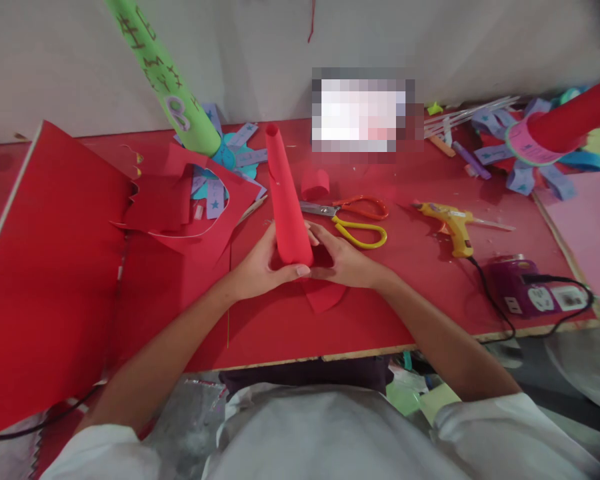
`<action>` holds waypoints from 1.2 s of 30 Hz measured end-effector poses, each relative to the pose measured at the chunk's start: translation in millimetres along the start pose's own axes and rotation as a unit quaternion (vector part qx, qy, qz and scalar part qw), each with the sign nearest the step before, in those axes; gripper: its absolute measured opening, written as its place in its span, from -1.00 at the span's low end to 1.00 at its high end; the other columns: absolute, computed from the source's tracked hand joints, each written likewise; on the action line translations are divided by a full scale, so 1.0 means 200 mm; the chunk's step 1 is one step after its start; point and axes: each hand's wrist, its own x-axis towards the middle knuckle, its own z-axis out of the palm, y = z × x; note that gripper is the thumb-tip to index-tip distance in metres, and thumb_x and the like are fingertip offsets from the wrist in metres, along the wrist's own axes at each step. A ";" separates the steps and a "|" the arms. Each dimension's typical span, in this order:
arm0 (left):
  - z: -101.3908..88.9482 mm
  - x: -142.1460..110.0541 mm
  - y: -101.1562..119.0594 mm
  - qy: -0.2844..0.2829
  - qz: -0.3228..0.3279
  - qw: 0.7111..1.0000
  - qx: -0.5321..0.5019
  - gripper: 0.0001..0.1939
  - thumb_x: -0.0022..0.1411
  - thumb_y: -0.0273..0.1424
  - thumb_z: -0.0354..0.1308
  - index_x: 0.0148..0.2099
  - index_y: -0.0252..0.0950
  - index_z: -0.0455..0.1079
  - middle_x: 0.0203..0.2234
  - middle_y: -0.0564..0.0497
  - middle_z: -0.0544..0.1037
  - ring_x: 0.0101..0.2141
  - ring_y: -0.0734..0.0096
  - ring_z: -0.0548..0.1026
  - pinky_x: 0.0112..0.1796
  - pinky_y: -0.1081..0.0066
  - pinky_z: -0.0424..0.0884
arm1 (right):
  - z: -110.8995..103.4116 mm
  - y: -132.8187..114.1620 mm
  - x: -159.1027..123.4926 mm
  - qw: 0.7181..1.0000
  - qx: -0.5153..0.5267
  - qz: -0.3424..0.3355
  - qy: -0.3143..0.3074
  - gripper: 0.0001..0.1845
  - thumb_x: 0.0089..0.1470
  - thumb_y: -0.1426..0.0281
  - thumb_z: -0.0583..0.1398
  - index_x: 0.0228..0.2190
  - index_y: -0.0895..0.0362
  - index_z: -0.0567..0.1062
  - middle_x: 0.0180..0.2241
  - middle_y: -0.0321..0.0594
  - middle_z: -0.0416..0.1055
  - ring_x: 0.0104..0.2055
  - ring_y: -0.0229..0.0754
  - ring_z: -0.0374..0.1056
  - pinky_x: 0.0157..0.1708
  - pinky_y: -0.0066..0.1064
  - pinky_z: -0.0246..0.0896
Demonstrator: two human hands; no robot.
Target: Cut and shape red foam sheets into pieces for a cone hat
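A tall red paper cone [289, 200], narrow end up, stands near the middle of the red table. My left hand [260, 263] curves round the left side of its base, the thumb across the front. On the other side my right hand [347, 259] wraps the base, its fingers partly hidden behind the cone. Both hands are closed on it. A flat red paper piece [325, 295] lies under and in front of the base. Just behind my right hand are scissors [361, 233] with one orange and one yellow handle, beside a small red paper roll [315, 183].
A yellow glue gun [447, 217] lies at right, its cord running to a purple box [515, 287]. Red paper offcuts [205, 247] spread at left beside a large red board [50, 267]. A decorated green cone [180, 100] and a red one [570, 123] stand farther back.
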 end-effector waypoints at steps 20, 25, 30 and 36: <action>0.02 -0.04 -0.05 0.022 -0.036 0.999 -0.012 -0.36 0.28 -0.17 0.48 0.29 -0.20 0.36 0.16 -0.22 0.59 0.16 0.05 0.59 0.12 0.14 0.56 | -0.07 -0.01 -0.02 0.993 0.037 -0.050 0.102 -0.44 0.42 -0.05 0.19 0.29 -0.07 0.48 0.26 -0.05 0.53 0.31 0.10 0.47 0.36 0.04 0.34; 0.02 -0.03 -0.03 0.002 -0.026 0.999 -0.039 -0.44 0.35 -0.22 0.43 0.29 -0.21 0.36 0.12 -0.22 0.63 0.12 0.08 0.63 0.07 0.20 0.58 | -0.07 -0.02 -0.01 0.979 0.051 -0.045 0.190 -0.57 0.46 -0.01 0.18 0.13 -0.05 0.58 0.08 -0.08 0.62 0.16 0.03 0.56 0.26 -0.04 0.45; 0.02 -0.03 -0.02 0.009 -0.035 0.999 -0.023 -0.50 0.40 -0.21 0.37 0.27 -0.23 0.37 0.15 -0.24 0.60 0.14 0.08 0.61 0.10 0.20 0.57 | -0.07 -0.01 -0.01 0.976 0.040 -0.054 0.209 -0.60 0.47 0.01 0.17 0.08 -0.04 0.60 0.04 -0.12 0.64 0.11 0.00 0.59 0.19 -0.07 0.49; 0.02 -0.04 -0.02 0.003 -0.047 0.999 -0.026 -0.51 0.42 -0.23 0.35 0.28 -0.23 0.36 0.15 -0.22 0.59 0.13 0.12 0.59 0.08 0.22 0.56 | -0.07 0.00 0.00 0.973 0.026 -0.057 0.224 -0.65 0.47 0.03 0.18 0.05 -0.06 0.60 -0.01 -0.14 0.65 0.06 -0.01 0.60 0.15 -0.08 0.52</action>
